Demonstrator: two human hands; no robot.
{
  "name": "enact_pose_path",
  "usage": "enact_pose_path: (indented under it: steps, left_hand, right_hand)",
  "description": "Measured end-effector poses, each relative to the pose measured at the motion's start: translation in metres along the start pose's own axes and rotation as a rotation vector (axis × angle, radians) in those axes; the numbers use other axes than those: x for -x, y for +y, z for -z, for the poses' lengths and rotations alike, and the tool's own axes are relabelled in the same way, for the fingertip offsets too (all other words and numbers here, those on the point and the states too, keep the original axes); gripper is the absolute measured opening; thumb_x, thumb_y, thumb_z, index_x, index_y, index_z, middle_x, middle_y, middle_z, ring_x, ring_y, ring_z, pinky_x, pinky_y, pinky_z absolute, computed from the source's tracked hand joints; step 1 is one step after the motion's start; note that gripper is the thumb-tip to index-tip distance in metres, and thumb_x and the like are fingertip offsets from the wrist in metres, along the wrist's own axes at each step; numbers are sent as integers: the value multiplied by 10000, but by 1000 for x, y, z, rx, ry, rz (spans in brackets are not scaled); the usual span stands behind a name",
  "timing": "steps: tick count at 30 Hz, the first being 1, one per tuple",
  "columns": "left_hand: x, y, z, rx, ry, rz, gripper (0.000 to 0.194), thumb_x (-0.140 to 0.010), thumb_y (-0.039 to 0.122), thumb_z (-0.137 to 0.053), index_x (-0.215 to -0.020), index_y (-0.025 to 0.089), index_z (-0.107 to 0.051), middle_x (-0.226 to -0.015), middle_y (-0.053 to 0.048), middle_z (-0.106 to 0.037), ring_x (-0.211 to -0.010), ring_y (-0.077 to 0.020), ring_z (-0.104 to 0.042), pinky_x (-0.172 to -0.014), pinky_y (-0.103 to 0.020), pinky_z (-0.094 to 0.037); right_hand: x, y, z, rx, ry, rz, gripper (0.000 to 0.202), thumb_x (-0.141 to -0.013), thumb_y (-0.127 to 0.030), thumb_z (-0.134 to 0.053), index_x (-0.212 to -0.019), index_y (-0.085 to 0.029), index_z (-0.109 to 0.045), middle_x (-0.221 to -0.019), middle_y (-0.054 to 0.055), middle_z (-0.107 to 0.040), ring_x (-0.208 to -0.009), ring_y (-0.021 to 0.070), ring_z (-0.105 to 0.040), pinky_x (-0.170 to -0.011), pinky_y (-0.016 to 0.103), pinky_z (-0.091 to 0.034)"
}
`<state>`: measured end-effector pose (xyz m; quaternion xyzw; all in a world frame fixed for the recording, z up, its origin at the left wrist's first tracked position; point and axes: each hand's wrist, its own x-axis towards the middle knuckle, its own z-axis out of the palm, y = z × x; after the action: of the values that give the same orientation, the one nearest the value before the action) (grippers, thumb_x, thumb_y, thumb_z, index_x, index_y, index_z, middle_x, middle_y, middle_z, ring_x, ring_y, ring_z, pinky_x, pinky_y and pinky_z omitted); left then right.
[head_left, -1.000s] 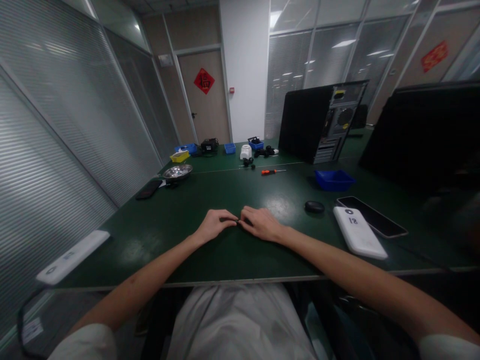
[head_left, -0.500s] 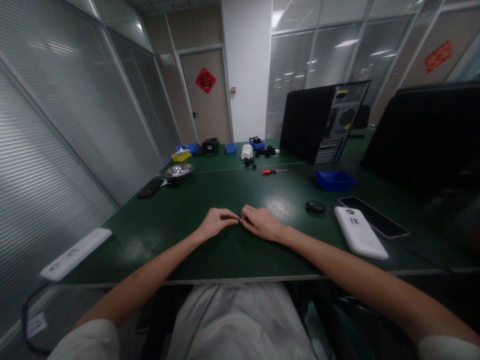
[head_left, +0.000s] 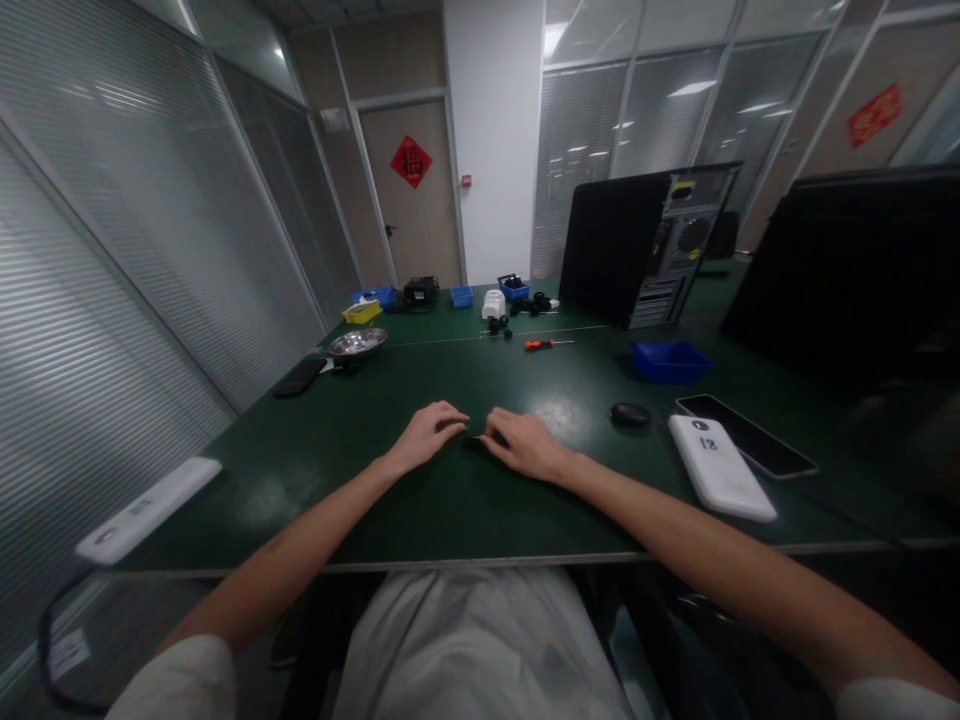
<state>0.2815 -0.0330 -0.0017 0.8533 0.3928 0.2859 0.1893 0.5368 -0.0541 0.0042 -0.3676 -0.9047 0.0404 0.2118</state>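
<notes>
Over the near middle of the green table [head_left: 420, 530], my right hand [head_left: 525, 444] pinches a small dark piece [head_left: 472, 442] between thumb and bent fingers. It is too small and dark for me to tell its kind. My left hand [head_left: 429, 436] is just left of it, with a narrow gap between thumb and fingers and nothing visible in them. A small space separates the left fingertips from the dark piece. To the right of my right hand lies a black computer mouse [head_left: 631, 414].
Farther back are an orange screwdriver [head_left: 541, 345], a metal bowl [head_left: 358, 344] and small black parts [head_left: 496, 325]. On the right stand a blue tray [head_left: 670, 362], a white power bank-like case [head_left: 720, 468], a phone [head_left: 750, 435] and an open computer case [head_left: 652, 245]. A white device [head_left: 150, 510] rests at the left edge.
My left hand has drawn away from the right fingertips, slightly up and to the left. The dark piece now shows at my right fingertips; my right hand has hardly moved.
</notes>
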Motion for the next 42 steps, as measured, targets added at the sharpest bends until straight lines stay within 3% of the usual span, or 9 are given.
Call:
enact_pose_path:
  steps: [4,7,18,24,27,30,33,37,42]
  left_hand:
    - [9,19,1,-24,-46,-141,311,-949,380,-660,-1213,227,-716,-1197,-89,-675,-1142,-230,-579,-1023,-386,-457]
    - [11,19,2,-55,-50,-173,215,-971,333,-629,-1127,220,-722,-1174,-82,-682,-1156,-223,-579,-1041,-397,-454]
    - [5,8,1,-31,-37,-82,131,-953,310,-636,-969,190,-685,-1303,-94,-647,-1243,-241,-566,-1076,-420,-444]
    - [3,0,6,-23,-121,9,207,-967,363,-608,-1066,200,-689,-1110,-76,-701,-1001,-212,-660,-880,-346,-526]
    - [8,-19,27,-49,-136,64,243,-967,374,-598,-1128,219,-693,-1137,-73,-707,-980,-212,-671,-848,-333,-534]
    - [27,-60,68,-123,-55,225,329,-955,362,-597,-1245,226,-672,-1228,-81,-699,-1061,-229,-672,-899,-338,-539]
    - [62,-116,121,-346,103,438,351,-926,298,-593,-1243,193,-702,-1252,-89,-705,-1146,-253,-656,-997,-340,-509]
    - [117,-176,182,-662,162,672,331,-913,219,-549,-1164,142,-751,-1262,-122,-705,-1221,-292,-621,-1088,-352,-436]
    - [148,-196,212,-705,165,894,378,-924,243,-550,-1214,80,-730,-1175,-158,-734,-1089,-308,-664,-980,-379,-482]
  right_hand:
    - [1,1,5,3,-3,-32,165,-1018,-362,-533,-1011,-206,-588,-990,27,-625,-782,142,-566,-641,268,-312]
    - [1,1,5,3,-5,-41,165,-1013,-359,-543,-995,-204,-596,-968,26,-626,-775,143,-563,-642,270,-311]
    - [0,5,2,-37,34,-46,174,-1012,-366,-544,-985,-204,-602,-968,25,-628,-763,139,-560,-656,268,-333]
    - [0,5,3,-58,25,-56,173,-1007,-364,-555,-968,-201,-599,-960,27,-631,-777,142,-569,-660,266,-345]
    - [1,4,5,-78,17,-64,170,-1007,-361,-557,-968,-201,-598,-968,26,-634,-774,140,-571,-658,267,-356]
    - [1,4,7,-99,0,-70,174,-1007,-364,-557,-970,-200,-602,-980,28,-637,-767,138,-572,-644,264,-360]
    - [0,4,7,-102,3,-67,173,-1003,-360,-560,-960,-198,-602,-973,30,-637,-761,138,-571,-645,266,-361]
    - [0,5,5,-97,8,-66,171,-997,-356,-567,-945,-197,-600,-951,30,-635,-758,140,-569,-651,268,-362]
    - [1,6,5,-101,13,-65,171,-999,-360,-568,-953,-199,-600,-962,27,-639,-764,140,-574,-658,269,-368]
